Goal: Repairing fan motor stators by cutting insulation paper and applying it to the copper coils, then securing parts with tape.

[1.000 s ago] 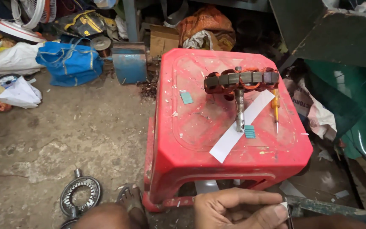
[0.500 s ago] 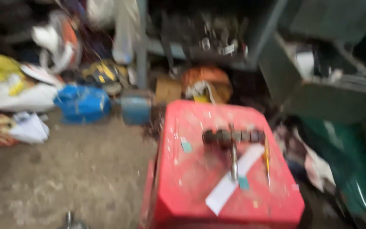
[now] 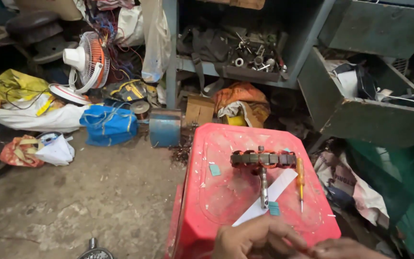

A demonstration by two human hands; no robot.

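Motor stator (image 3: 263,159) mid-stool (image 3: 207,211); both hands (image 3: 259,240) at near edge.

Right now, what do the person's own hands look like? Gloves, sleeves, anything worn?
Only the tops of both show at the bottom edge of the head view. The left hand is bare: no glove, no ring visible on the fingers, no sleeve in frame. The right hand is also bare, mostly cut off by the frame. Wrists and arms are out of view.

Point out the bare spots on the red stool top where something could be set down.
Stool: free on the left, around the small green chip. The right is crowded with the motor core, paper strip and screwdriver; both hands sit at the near edge.
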